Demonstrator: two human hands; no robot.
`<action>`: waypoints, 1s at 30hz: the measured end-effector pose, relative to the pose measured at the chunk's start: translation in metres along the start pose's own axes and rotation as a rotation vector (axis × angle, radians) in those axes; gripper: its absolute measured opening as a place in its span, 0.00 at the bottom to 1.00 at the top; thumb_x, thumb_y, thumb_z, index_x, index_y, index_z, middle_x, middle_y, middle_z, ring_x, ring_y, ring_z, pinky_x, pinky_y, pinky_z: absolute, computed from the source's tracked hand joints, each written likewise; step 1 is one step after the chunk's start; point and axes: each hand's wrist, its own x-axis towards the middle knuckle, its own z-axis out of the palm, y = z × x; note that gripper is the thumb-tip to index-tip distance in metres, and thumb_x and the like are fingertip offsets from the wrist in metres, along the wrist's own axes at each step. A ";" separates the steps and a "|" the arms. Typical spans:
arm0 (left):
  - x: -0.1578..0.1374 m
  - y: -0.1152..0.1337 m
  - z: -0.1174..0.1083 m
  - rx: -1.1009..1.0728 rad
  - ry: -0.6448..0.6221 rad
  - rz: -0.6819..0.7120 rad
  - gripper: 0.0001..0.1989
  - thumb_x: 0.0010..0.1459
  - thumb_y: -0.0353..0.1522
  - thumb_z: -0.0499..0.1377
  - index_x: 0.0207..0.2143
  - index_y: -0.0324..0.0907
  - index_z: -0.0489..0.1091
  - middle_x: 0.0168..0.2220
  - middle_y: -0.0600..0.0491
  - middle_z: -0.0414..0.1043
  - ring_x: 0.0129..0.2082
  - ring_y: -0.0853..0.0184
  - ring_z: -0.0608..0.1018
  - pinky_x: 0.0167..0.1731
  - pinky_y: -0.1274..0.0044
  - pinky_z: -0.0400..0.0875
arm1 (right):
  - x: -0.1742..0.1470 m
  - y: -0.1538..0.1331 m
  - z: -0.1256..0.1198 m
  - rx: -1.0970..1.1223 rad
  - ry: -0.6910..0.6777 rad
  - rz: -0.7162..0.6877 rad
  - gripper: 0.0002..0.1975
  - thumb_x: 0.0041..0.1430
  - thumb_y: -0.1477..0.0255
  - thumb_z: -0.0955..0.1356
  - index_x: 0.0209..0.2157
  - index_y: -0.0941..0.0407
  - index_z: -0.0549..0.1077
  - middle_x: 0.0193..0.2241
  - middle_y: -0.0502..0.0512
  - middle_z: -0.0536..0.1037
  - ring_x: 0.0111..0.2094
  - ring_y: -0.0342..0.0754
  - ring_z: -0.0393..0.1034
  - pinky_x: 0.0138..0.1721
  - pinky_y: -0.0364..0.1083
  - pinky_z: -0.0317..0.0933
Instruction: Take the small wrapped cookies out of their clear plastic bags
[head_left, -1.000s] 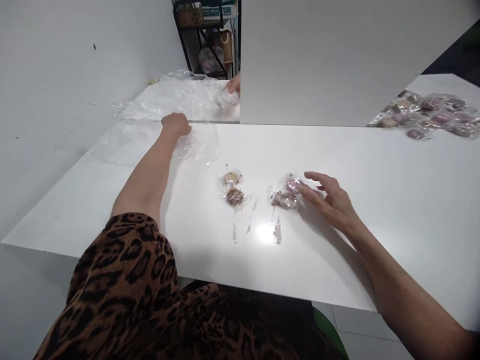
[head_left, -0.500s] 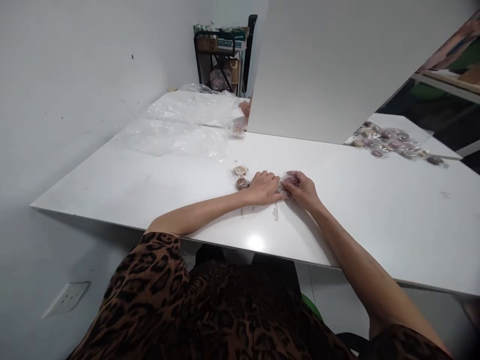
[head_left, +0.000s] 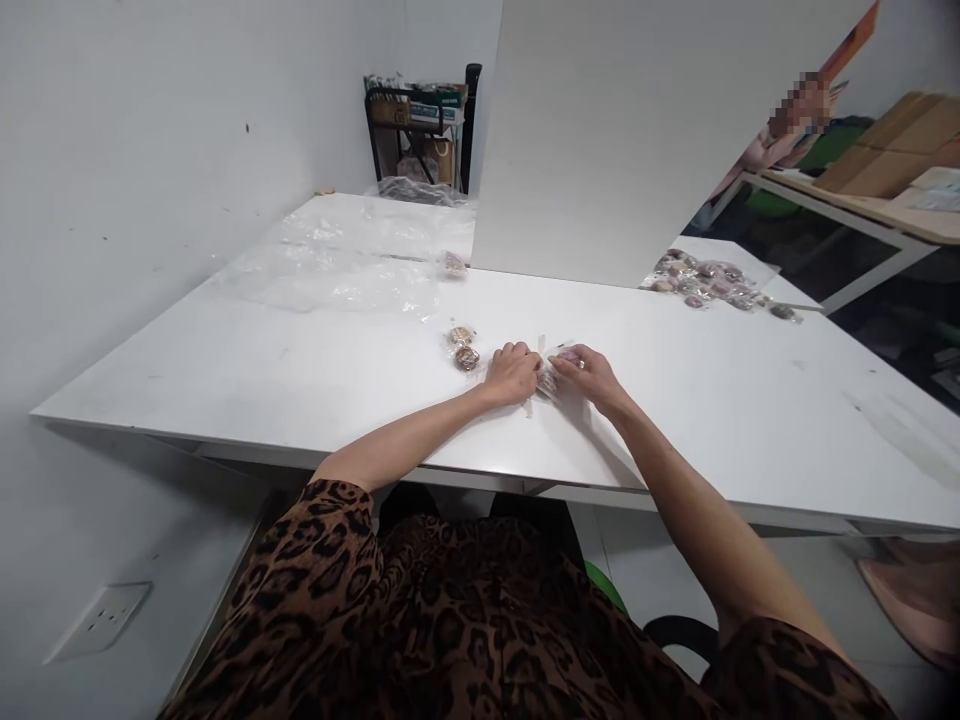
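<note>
My left hand (head_left: 515,373) rests on the white table with its fingers curled closed at the near edge of a clear plastic wrapper (head_left: 547,380). From the other side, my right hand (head_left: 594,380) pinches the same small packet, and something purplish shows under its fingers. The packet's contents are mostly hidden by the hands. Just left of my left hand lie a dark brown wrapped piece (head_left: 466,358) and a tan wrapped piece (head_left: 460,336), both in clear plastic.
A tall white panel (head_left: 585,140) stands at the table's back. Several wrapped pieces (head_left: 712,280) lie at its right, and one wrapped piece (head_left: 453,265) at its left. Clear plastic sheeting (head_left: 330,280) covers the back left. A person (head_left: 787,135) is behind, near cardboard boxes (head_left: 885,140).
The view has swung to the right, showing more of the room there. My hands stay together at the packet; the right fingers now pinch nearer its top, with less purple showing.
</note>
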 end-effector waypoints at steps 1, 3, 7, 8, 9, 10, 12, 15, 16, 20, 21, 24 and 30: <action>-0.001 -0.001 0.001 -0.021 0.002 -0.006 0.20 0.67 0.30 0.52 0.58 0.43 0.73 0.61 0.45 0.70 0.62 0.54 0.68 0.61 0.64 0.64 | 0.000 0.001 0.001 0.023 0.041 0.014 0.26 0.38 0.50 0.79 0.25 0.55 0.70 0.24 0.47 0.69 0.28 0.43 0.60 0.32 0.45 0.54; -0.003 -0.004 0.001 -0.061 0.000 -0.021 0.24 0.68 0.28 0.49 0.63 0.42 0.71 0.62 0.45 0.70 0.62 0.55 0.69 0.61 0.64 0.63 | -0.002 -0.001 -0.001 0.126 0.112 0.030 0.27 0.37 0.50 0.79 0.26 0.55 0.70 0.24 0.47 0.69 0.28 0.43 0.60 0.32 0.45 0.55; -0.006 -0.006 -0.003 -0.097 0.000 -0.019 0.25 0.70 0.31 0.44 0.57 0.42 0.77 0.58 0.44 0.74 0.59 0.53 0.72 0.60 0.63 0.65 | -0.013 -0.010 -0.007 0.225 0.001 0.034 0.26 0.39 0.52 0.81 0.31 0.56 0.75 0.29 0.51 0.76 0.33 0.46 0.67 0.38 0.46 0.61; -0.006 -0.006 -0.003 -0.097 0.004 -0.016 0.24 0.70 0.34 0.46 0.55 0.43 0.78 0.58 0.43 0.74 0.59 0.51 0.72 0.60 0.62 0.65 | -0.017 -0.012 -0.008 0.196 -0.080 0.047 0.25 0.40 0.52 0.81 0.32 0.56 0.76 0.31 0.52 0.76 0.34 0.47 0.68 0.38 0.47 0.62; -0.006 -0.006 -0.003 -0.098 0.011 -0.013 0.23 0.69 0.35 0.48 0.55 0.43 0.79 0.58 0.43 0.74 0.60 0.50 0.72 0.59 0.61 0.65 | -0.021 -0.012 -0.008 0.155 -0.164 0.064 0.25 0.42 0.53 0.81 0.34 0.55 0.77 0.32 0.52 0.77 0.35 0.47 0.68 0.38 0.47 0.62; -0.006 -0.006 -0.003 -0.102 0.015 -0.010 0.22 0.67 0.36 0.51 0.56 0.43 0.78 0.59 0.42 0.73 0.60 0.49 0.71 0.60 0.60 0.65 | -0.024 -0.012 -0.008 0.110 -0.240 0.079 0.25 0.43 0.53 0.80 0.35 0.55 0.77 0.32 0.53 0.77 0.35 0.48 0.68 0.38 0.47 0.62; -0.005 -0.007 -0.002 -0.144 -0.002 -0.001 0.23 0.63 0.35 0.56 0.59 0.44 0.75 0.58 0.44 0.74 0.61 0.49 0.70 0.61 0.59 0.64 | -0.028 -0.010 -0.007 0.036 -0.340 0.094 0.25 0.46 0.52 0.80 0.37 0.55 0.77 0.33 0.52 0.77 0.34 0.47 0.68 0.36 0.47 0.61; -0.003 -0.011 0.002 -0.367 -0.065 0.023 0.31 0.57 0.28 0.59 0.64 0.45 0.69 0.51 0.50 0.78 0.54 0.57 0.76 0.59 0.63 0.67 | -0.028 -0.008 -0.005 -0.001 -0.392 0.086 0.24 0.47 0.54 0.79 0.37 0.55 0.75 0.32 0.51 0.76 0.33 0.46 0.66 0.35 0.46 0.59; -0.002 -0.013 0.004 -0.486 -0.076 0.035 0.34 0.56 0.26 0.59 0.66 0.45 0.65 0.48 0.51 0.78 0.49 0.60 0.77 0.56 0.65 0.70 | -0.028 -0.008 -0.005 0.006 -0.397 0.086 0.24 0.46 0.55 0.80 0.38 0.55 0.75 0.31 0.50 0.75 0.32 0.45 0.66 0.35 0.46 0.59; -0.001 -0.015 0.014 -0.968 -0.066 0.108 0.40 0.52 0.23 0.62 0.68 0.41 0.59 0.39 0.53 0.75 0.37 0.69 0.77 0.42 0.75 0.73 | -0.032 -0.017 -0.007 0.117 -0.324 0.121 0.35 0.43 0.61 0.82 0.52 0.52 0.71 0.30 0.46 0.74 0.32 0.45 0.67 0.36 0.45 0.62; -0.001 -0.014 0.016 -1.057 -0.078 0.136 0.39 0.52 0.23 0.63 0.67 0.41 0.60 0.38 0.53 0.73 0.36 0.70 0.76 0.41 0.75 0.73 | -0.035 -0.020 -0.009 0.139 -0.310 0.156 0.39 0.41 0.63 0.83 0.55 0.52 0.70 0.31 0.46 0.74 0.32 0.45 0.68 0.36 0.46 0.63; -0.007 -0.008 0.020 -1.179 -0.117 0.200 0.33 0.56 0.26 0.62 0.65 0.41 0.62 0.43 0.49 0.72 0.35 0.71 0.76 0.39 0.75 0.73 | -0.048 -0.022 -0.016 0.162 -0.332 0.286 0.37 0.35 0.68 0.84 0.49 0.55 0.74 0.30 0.49 0.78 0.31 0.45 0.69 0.32 0.44 0.63; -0.016 -0.002 0.030 -0.901 0.106 0.219 0.23 0.62 0.25 0.56 0.59 0.42 0.69 0.50 0.45 0.71 0.41 0.68 0.75 0.45 0.70 0.75 | -0.031 -0.002 -0.058 0.331 0.057 0.418 0.18 0.38 0.70 0.83 0.32 0.58 0.78 0.31 0.57 0.82 0.30 0.47 0.73 0.26 0.43 0.65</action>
